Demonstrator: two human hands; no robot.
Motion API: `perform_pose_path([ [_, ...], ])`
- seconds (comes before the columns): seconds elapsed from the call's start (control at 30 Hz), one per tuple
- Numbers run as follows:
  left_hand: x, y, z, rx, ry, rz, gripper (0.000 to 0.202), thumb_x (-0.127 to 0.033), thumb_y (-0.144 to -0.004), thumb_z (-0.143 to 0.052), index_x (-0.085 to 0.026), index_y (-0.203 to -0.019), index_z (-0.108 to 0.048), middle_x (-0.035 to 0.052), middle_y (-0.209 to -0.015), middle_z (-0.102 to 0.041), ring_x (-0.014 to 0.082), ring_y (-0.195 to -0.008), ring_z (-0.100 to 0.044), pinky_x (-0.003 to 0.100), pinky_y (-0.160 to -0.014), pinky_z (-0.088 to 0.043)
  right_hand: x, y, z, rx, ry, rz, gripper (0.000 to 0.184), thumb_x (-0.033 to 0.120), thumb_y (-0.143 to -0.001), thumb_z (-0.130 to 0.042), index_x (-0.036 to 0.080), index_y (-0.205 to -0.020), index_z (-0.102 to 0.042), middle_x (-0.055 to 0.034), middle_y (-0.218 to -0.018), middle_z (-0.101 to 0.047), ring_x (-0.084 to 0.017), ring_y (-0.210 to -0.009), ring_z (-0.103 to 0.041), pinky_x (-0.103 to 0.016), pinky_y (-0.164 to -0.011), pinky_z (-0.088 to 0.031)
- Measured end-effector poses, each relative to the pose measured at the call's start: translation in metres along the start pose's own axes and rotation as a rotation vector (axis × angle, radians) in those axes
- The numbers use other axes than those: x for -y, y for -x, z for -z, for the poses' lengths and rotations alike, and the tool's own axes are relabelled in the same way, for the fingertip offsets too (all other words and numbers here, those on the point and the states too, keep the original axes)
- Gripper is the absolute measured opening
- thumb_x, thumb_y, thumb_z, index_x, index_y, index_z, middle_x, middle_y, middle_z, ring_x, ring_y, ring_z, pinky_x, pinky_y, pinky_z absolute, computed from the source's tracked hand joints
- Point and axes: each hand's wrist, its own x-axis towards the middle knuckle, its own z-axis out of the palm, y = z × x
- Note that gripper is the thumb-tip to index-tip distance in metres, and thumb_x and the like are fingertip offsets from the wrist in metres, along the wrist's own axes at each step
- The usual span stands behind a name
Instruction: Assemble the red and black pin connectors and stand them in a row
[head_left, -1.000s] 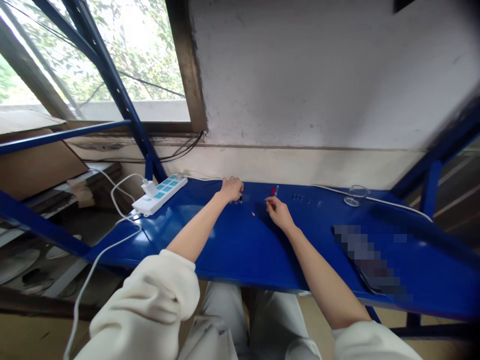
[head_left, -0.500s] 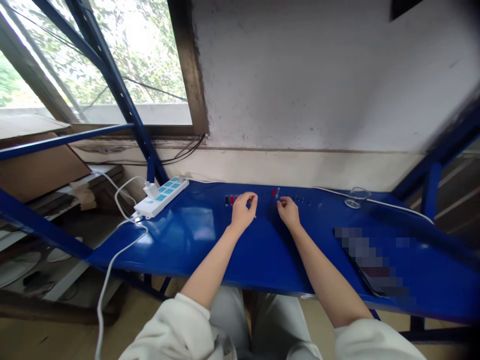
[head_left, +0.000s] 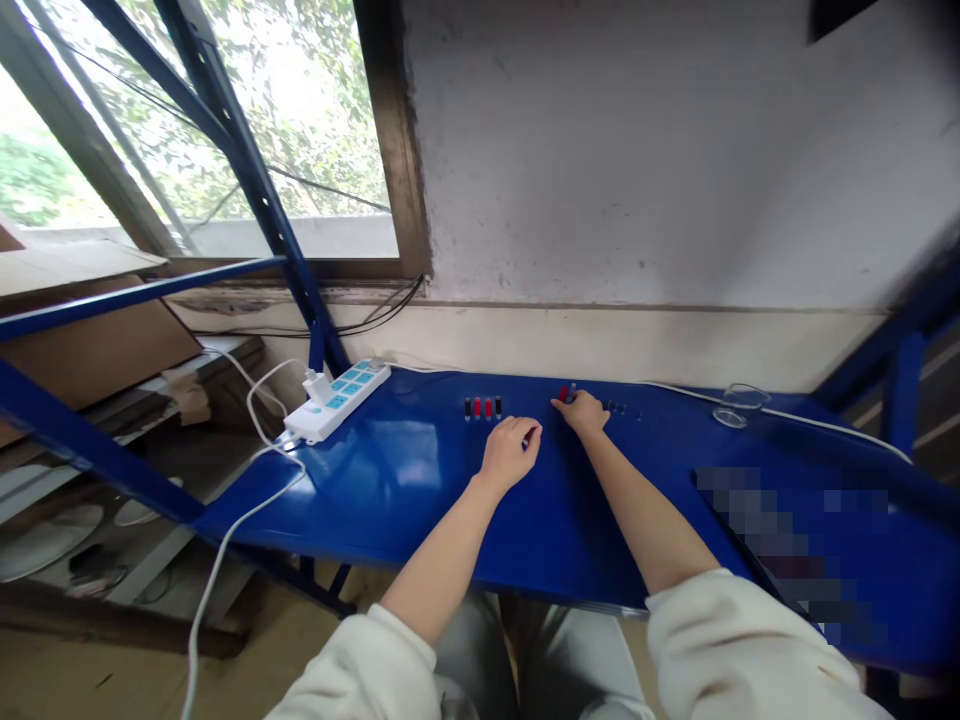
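My left hand [head_left: 511, 450] hovers over the blue table with thumb and fingers curled together. Whatever may be between its fingertips is too small to make out. Just beyond it stands a short row of small cylinders: a black one [head_left: 467, 408], a red one [head_left: 478, 408], another red one [head_left: 488, 408] and a black one [head_left: 498, 407]. My right hand [head_left: 588, 410] reaches farther back, its fingers bent down and closed at a red piece [head_left: 564, 392] and a small clear-looking piece [head_left: 574, 387]. Whether the fingertips grip either piece is hidden.
Small dark or clear pieces [head_left: 619, 408] lie right of my right hand. A white power strip [head_left: 337, 402] with a plug and cable stands at the left. A clear round container [head_left: 731, 415] sits back right, and a blurred dark flat object [head_left: 780, 550] lies front right.
My right hand has moved forward to the red piece. My left hand has drawn back from the row of cylinders, which now shows fully. The view has shifted slightly.
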Motion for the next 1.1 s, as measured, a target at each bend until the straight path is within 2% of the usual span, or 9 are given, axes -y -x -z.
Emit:
perform_pose_path([
  [0.17, 0.002, 0.0, -0.001, 0.012, -0.012, -0.006, 0.019, -0.026, -0.082, -0.044, -0.022, -0.082, -0.063, 0.0061, -0.075, -0.062, 0.0185, -0.071, -0.053, 0.032, -0.074, -0.043, 0.012, 0.006, -0.003, 0.007, -0.029, 0.061, 0.021, 0.036, -0.076, -0.053, 0.019, -0.084, -0.063, -0.0104, -0.086, -0.066, -0.026, -0.088, -0.058, -0.041, -0.077, -0.034],
  [0.27, 0.0, -0.001, -0.001, -0.015, -0.042, -0.019, 0.021, -0.026, -0.082, -0.043, -0.022, -0.091, -0.062, 0.0067, -0.079, -0.061, 0.0193, -0.076, -0.054, 0.034, -0.078, -0.043, 0.019, 0.017, 0.004, 0.005, -0.071, 0.163, 0.017, 0.033, -0.077, -0.052, 0.02, -0.081, -0.062, -0.0072, -0.082, -0.066, -0.023, -0.083, -0.058, -0.038, -0.074, -0.034],
  [0.4, -0.003, -0.002, 0.002, -0.068, -0.09, -0.023, 0.034, -0.025, -0.084, -0.04, -0.024, -0.117, -0.051, 0.0082, -0.095, -0.059, 0.0199, -0.09, -0.054, 0.034, -0.085, -0.042, 0.026, 0.039, 0.025, -0.019, -0.079, 0.45, 0.013, 0.032, -0.078, -0.052, 0.021, -0.079, -0.06, -0.0039, -0.077, -0.064, -0.019, -0.077, -0.057, -0.03, -0.066, -0.033],
  [0.47, -0.003, -0.002, 0.003, -0.06, -0.119, -0.031, 0.037, -0.024, -0.085, -0.038, -0.025, -0.122, -0.046, 0.0082, -0.105, -0.056, 0.0195, -0.097, -0.053, 0.033, -0.086, -0.042, 0.025, 0.052, 0.035, -0.018, -0.044, 0.631, 0.012, 0.028, -0.079, -0.051, 0.021, -0.08, -0.06, -0.0045, -0.078, -0.062, -0.018, -0.076, -0.056, -0.027, -0.062, -0.032],
  [0.53, 0.0, -0.002, 0.002, -0.027, -0.169, -0.057, 0.036, -0.024, -0.087, -0.036, -0.025, -0.121, -0.047, 0.0075, -0.109, -0.055, 0.0187, -0.099, -0.052, 0.032, -0.087, -0.042, 0.022, 0.065, 0.042, -0.007, -0.003, 0.743, 0.013, 0.022, -0.08, -0.048, 0.019, -0.081, -0.061, -0.0055, -0.078, -0.061, -0.017, -0.074, -0.054, -0.026, -0.06, -0.032],
  [0.73, 0.012, 0.001, -0.004, 0.044, -0.318, -0.081, 0.027, -0.025, -0.087, -0.037, -0.021, -0.104, -0.058, 0.0046, -0.093, -0.062, 0.0166, -0.087, -0.055, 0.031, -0.08, -0.046, 0.012, 0.083, 0.044, 0.013, 0.112, 0.821, 0.017, 0.014, -0.081, -0.044, 0.014, -0.078, -0.061, -0.0074, -0.077, -0.058, -0.016, -0.07, -0.052, -0.026, -0.062, -0.033],
  [0.9, 0.014, 0.001, -0.004, 0.048, -0.29, -0.041, 0.023, -0.02, -0.086, -0.04, -0.022, -0.101, -0.057, 0.003, -0.094, -0.062, 0.016, -0.088, -0.056, 0.029, -0.079, -0.045, 0.008, 0.081, 0.041, 0.012, 0.026, 0.893, 0.02, 0.016, -0.084, -0.042, 0.015, -0.08, -0.061, -0.007, -0.076, -0.056, -0.016, -0.07, -0.051, -0.025, -0.064, -0.036],
  [1.0, 0.017, 0.0, -0.005, -0.012, -0.21, 0.042, 0.019, -0.018, -0.084, -0.042, -0.021, -0.095, -0.058, 0.0029, -0.091, -0.063, 0.0147, -0.082, -0.057, 0.027, -0.076, -0.046, 0.005, 0.079, 0.039, 0.02, -0.105, 0.891, 0.02, 0.025, -0.085, -0.043, 0.017, -0.079, -0.06, -0.0058, -0.075, -0.057, -0.015, -0.069, -0.052, -0.024, -0.061, -0.038],
  [1.1, 0.02, -0.003, -0.005, -0.148, -0.092, 0.139, 0.015, -0.019, -0.082, -0.046, -0.02, -0.091, -0.057, 0.003, -0.086, -0.063, 0.0139, -0.078, -0.059, 0.026, -0.074, -0.046, 0.001, 0.077, 0.036, 0.002, -0.222, 0.781, 0.026, 0.036, -0.086, -0.042, 0.017, -0.083, -0.06, -0.0051, -0.073, -0.06, -0.015, -0.063, -0.054, -0.024, -0.057, -0.038],
])
